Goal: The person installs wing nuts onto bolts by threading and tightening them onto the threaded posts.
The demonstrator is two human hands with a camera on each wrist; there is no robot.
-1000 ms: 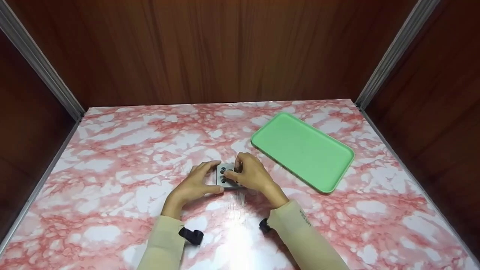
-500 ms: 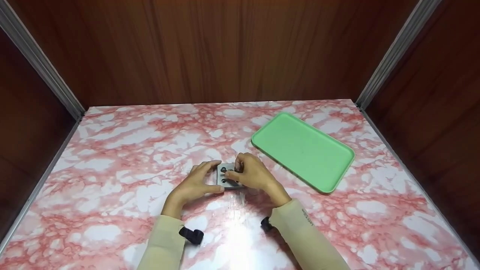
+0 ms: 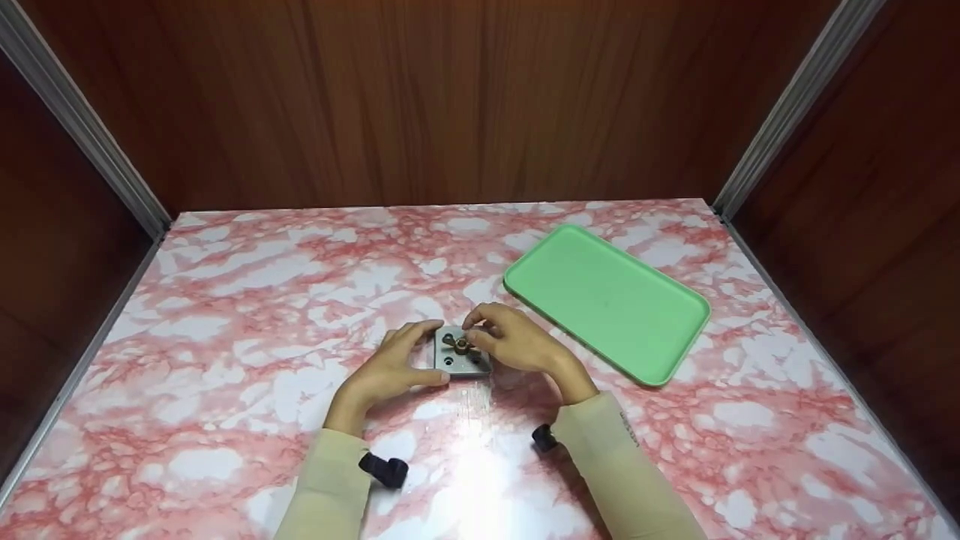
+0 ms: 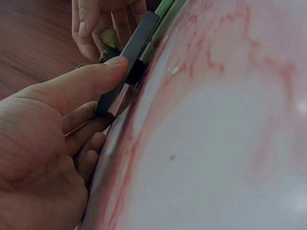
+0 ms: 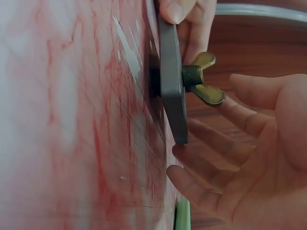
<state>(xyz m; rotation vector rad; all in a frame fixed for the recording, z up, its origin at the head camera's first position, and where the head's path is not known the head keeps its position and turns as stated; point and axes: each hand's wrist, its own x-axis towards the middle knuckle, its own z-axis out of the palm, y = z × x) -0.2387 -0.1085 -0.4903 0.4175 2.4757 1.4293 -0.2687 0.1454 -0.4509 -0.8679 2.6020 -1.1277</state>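
A small grey metal plate point(image 3: 466, 367) with dark holes lies in front of me, slightly raised off the tabletop in the wrist views. On its middle sits a brass wing nut point(image 3: 461, 345), whose two wings point(image 5: 210, 95) stick out in the right wrist view. My left hand point(image 3: 386, 369) grips the plate by its left side, thumb on the near edge and fingers at the far edge. Beside the nut is my right hand point(image 3: 521, 343), its fingers loosely bent and spread. One fingertip is right at a wing, and the thumb stands apart from it.
A green tray point(image 3: 607, 304) lies at an angle to the right, beyond my right hand. The table point(image 3: 247, 315) has a red and white marbled top. Wooden panels point(image 3: 435, 105) enclose it at the back and sides.
My right hand's thumb and fingers have come off the wing nut and drawn slightly right, uncovering it. The left hand stays on the plate.
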